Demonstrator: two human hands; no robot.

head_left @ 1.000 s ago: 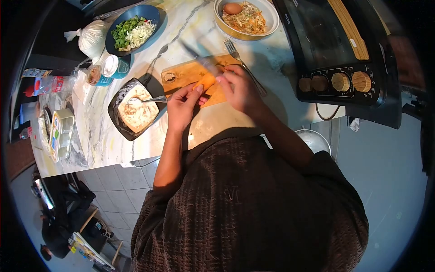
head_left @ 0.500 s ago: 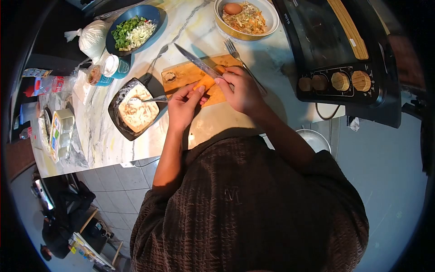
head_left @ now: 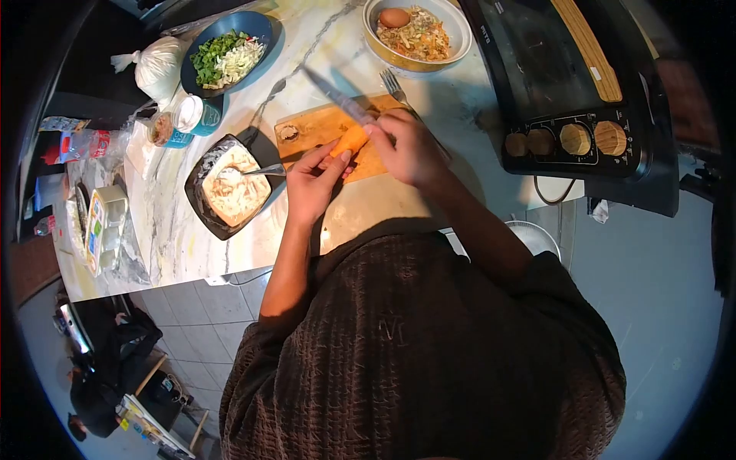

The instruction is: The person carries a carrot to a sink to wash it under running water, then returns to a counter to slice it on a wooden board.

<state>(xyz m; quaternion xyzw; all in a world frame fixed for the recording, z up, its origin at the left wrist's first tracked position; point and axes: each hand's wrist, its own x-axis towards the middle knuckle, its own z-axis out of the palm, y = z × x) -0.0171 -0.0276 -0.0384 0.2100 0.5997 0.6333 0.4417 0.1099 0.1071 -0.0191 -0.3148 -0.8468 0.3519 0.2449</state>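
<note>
My left hand [head_left: 313, 182] is closed on an orange carrot-like piece [head_left: 353, 141] above a wooden cutting board [head_left: 307, 138]. My right hand [head_left: 406, 148] grips a knife [head_left: 334, 95], its blurred blade pointing up and to the left, beside the upper end of the orange piece. The knife's handle is hidden in my fingers. A fork [head_left: 394, 86] lies at the board's right edge, partly behind my right hand. Left of the board stands a dark square bowl [head_left: 201, 214] with a creamy white mix and a spoon [head_left: 264, 169].
A blue bowl [head_left: 268, 47] of chopped greens stands at the upper left, near a tied plastic bag [head_left: 159, 69] and a lidded jar [head_left: 201, 116]. A round bowl [head_left: 462, 47] holds an egg and a shredded mix. A black oven [head_left: 552, 84] stands at right. A person [head_left: 96, 402] is at lower left.
The knife has shifted slightly to the right and swung off the orange piece, which now shows more of its surface. My left hand has barely moved.
</note>
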